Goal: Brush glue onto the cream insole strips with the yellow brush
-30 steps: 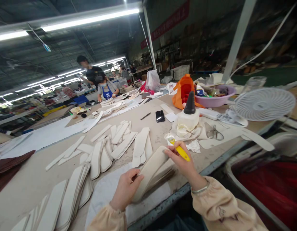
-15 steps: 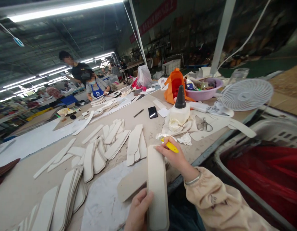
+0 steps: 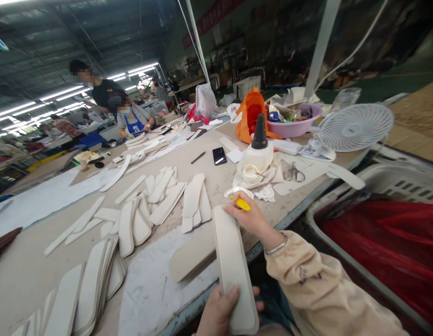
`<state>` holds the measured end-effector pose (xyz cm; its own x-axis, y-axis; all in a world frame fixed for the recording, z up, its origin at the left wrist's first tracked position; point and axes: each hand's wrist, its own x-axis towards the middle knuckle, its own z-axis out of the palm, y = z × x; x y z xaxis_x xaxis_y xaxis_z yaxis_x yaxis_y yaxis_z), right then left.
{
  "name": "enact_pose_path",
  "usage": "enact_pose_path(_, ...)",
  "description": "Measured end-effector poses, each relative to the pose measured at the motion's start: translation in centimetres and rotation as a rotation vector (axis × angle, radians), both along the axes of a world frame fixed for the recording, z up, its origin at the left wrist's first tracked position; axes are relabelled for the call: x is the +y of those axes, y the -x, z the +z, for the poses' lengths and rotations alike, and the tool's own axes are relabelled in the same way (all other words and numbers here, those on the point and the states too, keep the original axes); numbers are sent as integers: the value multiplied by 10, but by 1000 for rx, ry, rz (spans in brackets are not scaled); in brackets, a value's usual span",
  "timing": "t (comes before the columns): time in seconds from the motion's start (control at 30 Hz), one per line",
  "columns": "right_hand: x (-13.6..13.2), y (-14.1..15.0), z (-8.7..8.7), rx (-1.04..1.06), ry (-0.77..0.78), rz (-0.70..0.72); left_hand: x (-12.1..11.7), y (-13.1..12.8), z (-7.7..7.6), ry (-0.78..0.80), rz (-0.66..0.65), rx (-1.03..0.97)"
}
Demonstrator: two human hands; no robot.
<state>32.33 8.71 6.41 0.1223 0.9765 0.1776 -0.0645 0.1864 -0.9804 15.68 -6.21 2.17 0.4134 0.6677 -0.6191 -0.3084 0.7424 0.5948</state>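
Note:
A long cream panel with rounded corners [image 3: 233,254] is held slanting over the table's front edge. My left hand [image 3: 219,309] is closed around its near end, thumb on top and fingertips showing at the far side. At the panel's upper end, my right hand [image 3: 253,221] touches the corner with its fingers closed. That hand also grips a small yellow-handled tool [image 3: 243,203], whose working tip I cannot make out. Under and left of the panel, similar pieces [image 3: 191,256] lie on a white sheet [image 3: 149,289].
Stacks of cream panels [image 3: 93,284] cover the table's left side. Beyond my right hand stand a glue pot [image 3: 260,156], scissors [image 3: 294,173], a phone [image 3: 219,156] and a white fan [image 3: 354,127]. A grey basket [image 3: 316,219] holds red material at right. Two co-workers stand across the table.
My left hand has shifted right along with the panel's near end, so the panel now slants more. Its fingertips now show past the right edge. The camera view has also shifted slightly.

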Motion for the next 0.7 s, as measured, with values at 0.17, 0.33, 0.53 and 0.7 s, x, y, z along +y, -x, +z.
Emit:
enact_pose_path(0.17,1,-1,-2,-13,-7,31,-2,-4,7,-12,28,11)
enact_pose_path(0.33,2,0,-11,18,3,53,-3,-7,18,-15,75,-49)
enact_pose_path(0.53,3,2,-17,98,84,147,0,-3,19,12,73,-115)
enact_pose_path(0.7,3,0,-16,64,60,92,-5,-1,15,24,38,-212)
